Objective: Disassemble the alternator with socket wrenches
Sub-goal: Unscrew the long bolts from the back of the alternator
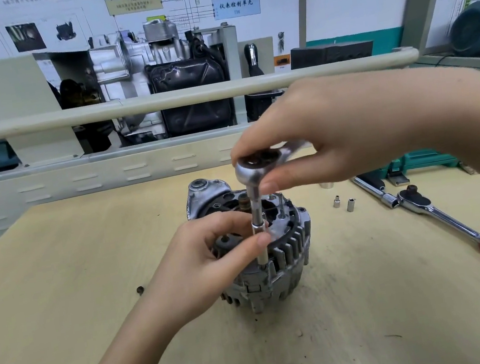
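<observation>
Pale wood desk (63, 301) lies bare left of and in front of the alternator (278, 257), which stands mid-desk, shaft axis vertical. A ratchet wrench (257, 168) with extension bar (259, 229) stands upright on its near rim. The right hand (333, 127) grips the ratchet head from above; the left hand (212, 257) pinches the bar. To the right lie two small sockets (343, 203) and a red-handled ratchet (457, 230).

blue wall label (236, 6) reads 仪表控制单元, T16

Wall charts (143, 0) behind railed bench (63, 301); cutaway engine (159, 69).
</observation>
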`<state>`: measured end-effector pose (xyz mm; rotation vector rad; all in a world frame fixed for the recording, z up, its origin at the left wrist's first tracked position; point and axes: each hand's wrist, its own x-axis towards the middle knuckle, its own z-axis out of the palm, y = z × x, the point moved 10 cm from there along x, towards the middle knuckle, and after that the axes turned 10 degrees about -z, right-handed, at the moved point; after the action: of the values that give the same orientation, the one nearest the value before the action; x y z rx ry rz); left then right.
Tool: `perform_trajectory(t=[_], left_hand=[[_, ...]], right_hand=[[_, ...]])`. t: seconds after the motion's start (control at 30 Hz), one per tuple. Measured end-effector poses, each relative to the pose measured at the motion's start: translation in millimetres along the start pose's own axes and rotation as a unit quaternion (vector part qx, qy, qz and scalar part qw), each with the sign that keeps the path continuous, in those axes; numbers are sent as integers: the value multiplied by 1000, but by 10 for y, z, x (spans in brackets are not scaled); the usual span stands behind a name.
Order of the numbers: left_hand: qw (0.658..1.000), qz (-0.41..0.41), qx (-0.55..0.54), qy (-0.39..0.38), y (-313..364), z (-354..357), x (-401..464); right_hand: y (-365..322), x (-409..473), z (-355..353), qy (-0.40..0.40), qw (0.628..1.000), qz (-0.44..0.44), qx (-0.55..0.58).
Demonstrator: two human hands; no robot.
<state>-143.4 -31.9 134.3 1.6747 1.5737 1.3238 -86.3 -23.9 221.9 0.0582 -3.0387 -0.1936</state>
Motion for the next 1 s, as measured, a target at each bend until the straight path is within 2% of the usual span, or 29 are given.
perform_trajectory(t=[0.1,0.33,0.47,0.67,0.8,1.0], left_hand=[[1000,7,-8,-1,9,-18,-12],[998,35,1,60,76,-60,-16],[996,44,14,72,102,-59,-17],[1000,1,30,6,-20,25,-7],[999,7,31,20,-12,0,-2],[994,46,65,70,54,-42,1]], right_hand=[[3,10,-3,-4,1000,-4,8],[66,8,-29,11,999,39,-18],[60,0,-27,19,999,33,-17],[22,8,-9,8,1000,4,29],[-9,17,-43,21,999,-11,32],[108,2,-52,27,998,61,-4]])
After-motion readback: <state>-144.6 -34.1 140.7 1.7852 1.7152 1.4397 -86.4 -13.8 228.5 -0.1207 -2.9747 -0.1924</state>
